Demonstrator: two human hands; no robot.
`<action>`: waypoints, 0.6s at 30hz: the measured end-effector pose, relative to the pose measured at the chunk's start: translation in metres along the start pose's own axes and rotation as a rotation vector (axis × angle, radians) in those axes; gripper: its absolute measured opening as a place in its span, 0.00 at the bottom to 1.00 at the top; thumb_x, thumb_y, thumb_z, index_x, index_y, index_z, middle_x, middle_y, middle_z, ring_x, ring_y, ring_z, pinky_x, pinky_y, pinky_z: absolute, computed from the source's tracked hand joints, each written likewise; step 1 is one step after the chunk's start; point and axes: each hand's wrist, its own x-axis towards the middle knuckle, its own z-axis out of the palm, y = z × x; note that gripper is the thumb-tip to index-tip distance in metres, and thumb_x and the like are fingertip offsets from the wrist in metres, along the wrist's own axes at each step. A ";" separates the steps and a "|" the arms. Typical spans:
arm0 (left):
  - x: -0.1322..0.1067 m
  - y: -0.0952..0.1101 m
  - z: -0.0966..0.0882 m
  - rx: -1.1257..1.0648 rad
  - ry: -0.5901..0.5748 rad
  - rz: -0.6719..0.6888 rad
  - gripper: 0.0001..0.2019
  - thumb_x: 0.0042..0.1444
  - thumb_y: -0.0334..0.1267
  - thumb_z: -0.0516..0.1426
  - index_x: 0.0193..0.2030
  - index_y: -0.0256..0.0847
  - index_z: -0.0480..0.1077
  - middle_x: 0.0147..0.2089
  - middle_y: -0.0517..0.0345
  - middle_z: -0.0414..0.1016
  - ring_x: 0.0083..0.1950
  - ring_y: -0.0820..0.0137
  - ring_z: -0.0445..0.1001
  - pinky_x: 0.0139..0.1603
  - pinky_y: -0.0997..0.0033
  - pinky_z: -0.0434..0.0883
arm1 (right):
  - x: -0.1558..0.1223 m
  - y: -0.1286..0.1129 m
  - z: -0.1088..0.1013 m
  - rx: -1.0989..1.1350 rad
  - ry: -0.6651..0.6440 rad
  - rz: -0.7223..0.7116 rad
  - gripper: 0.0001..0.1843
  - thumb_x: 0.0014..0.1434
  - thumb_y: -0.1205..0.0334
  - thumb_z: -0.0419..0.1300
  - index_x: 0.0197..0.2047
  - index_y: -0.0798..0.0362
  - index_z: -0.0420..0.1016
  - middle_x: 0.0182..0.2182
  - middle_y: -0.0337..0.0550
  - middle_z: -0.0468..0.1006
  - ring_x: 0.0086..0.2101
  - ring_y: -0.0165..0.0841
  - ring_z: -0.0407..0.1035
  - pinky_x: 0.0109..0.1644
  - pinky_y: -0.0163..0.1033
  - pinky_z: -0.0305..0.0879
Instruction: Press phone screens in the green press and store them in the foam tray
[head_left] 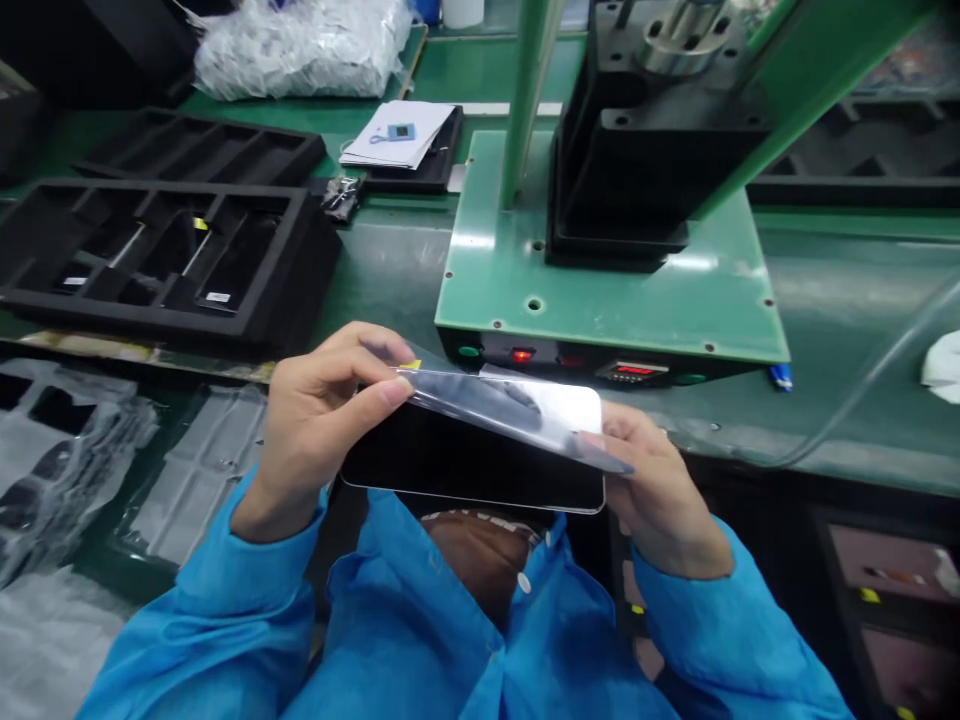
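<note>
In front of my chest is a flat, black, rounded-corner phone screen with a thin light edge. A clear protective film is lifted and curved along its far side, with bright reflections on it. My left hand pinches the film between thumb and forefinger by a yellow tab at the left corner. Closed round the screen's right end is my right hand, its thumb by the film's right tip. Some of the right hand's fingers are hidden behind the screen.
Beyond my hands stands a green-topped press machine with lit red indicators. At left, a black foam tray holds several screens; clear plastic trays lie nearer. White papers lie at the back, and a clear hose crosses the right side.
</note>
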 end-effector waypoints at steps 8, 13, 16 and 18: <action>-0.002 -0.001 0.001 -0.009 -0.023 0.019 0.07 0.57 0.37 0.64 0.29 0.43 0.76 0.37 0.57 0.76 0.44 0.66 0.74 0.44 0.65 0.72 | -0.004 0.000 -0.007 -0.025 -0.032 -0.027 0.12 0.56 0.49 0.71 0.36 0.49 0.84 0.28 0.43 0.78 0.33 0.41 0.73 0.40 0.42 0.71; -0.002 -0.002 0.001 0.001 -0.039 0.005 0.08 0.58 0.39 0.63 0.28 0.43 0.76 0.36 0.57 0.76 0.45 0.64 0.74 0.45 0.64 0.72 | -0.006 0.002 -0.010 -0.057 -0.029 -0.045 0.13 0.57 0.49 0.70 0.35 0.50 0.83 0.31 0.42 0.78 0.34 0.40 0.72 0.40 0.40 0.69; -0.003 -0.002 0.000 -0.004 -0.044 0.005 0.08 0.59 0.40 0.63 0.29 0.45 0.76 0.36 0.57 0.76 0.46 0.64 0.74 0.45 0.64 0.71 | -0.007 0.004 -0.012 -0.067 -0.044 -0.051 0.13 0.58 0.50 0.70 0.34 0.51 0.82 0.31 0.42 0.78 0.31 0.36 0.69 0.36 0.37 0.67; -0.004 -0.002 0.000 -0.014 -0.058 0.000 0.08 0.59 0.41 0.63 0.29 0.46 0.77 0.38 0.57 0.77 0.47 0.64 0.74 0.46 0.63 0.71 | -0.008 0.005 -0.014 -0.069 -0.048 -0.037 0.13 0.58 0.50 0.69 0.33 0.52 0.81 0.30 0.42 0.76 0.29 0.35 0.67 0.33 0.37 0.64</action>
